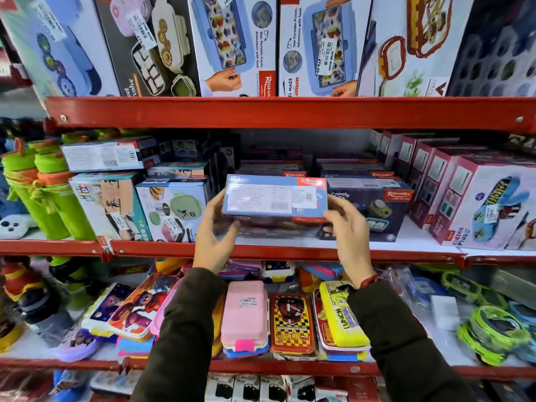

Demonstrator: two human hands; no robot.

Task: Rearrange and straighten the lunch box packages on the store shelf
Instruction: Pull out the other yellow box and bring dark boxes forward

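Observation:
A blue lunch box package [274, 197] with a white label and barcode hangs just above the middle shelf's front, held level. My left hand [216, 230] grips its left end and my right hand [346, 227] grips its right end. Behind it stand stacked dark Rishabh boxes [359, 172]. To its right sits a dark "Crunchy" box [374, 207], to its left a light box with a green lunch box picture [174, 210].
Pink boxes [475, 198] line the middle shelf's right side, green bottles [49, 198] its left. The red shelf edge [290, 250] runs below my hands. Large upright boxes [232, 44] fill the top shelf. Loose plastic lunch boxes [246, 314] crowd the lower shelf.

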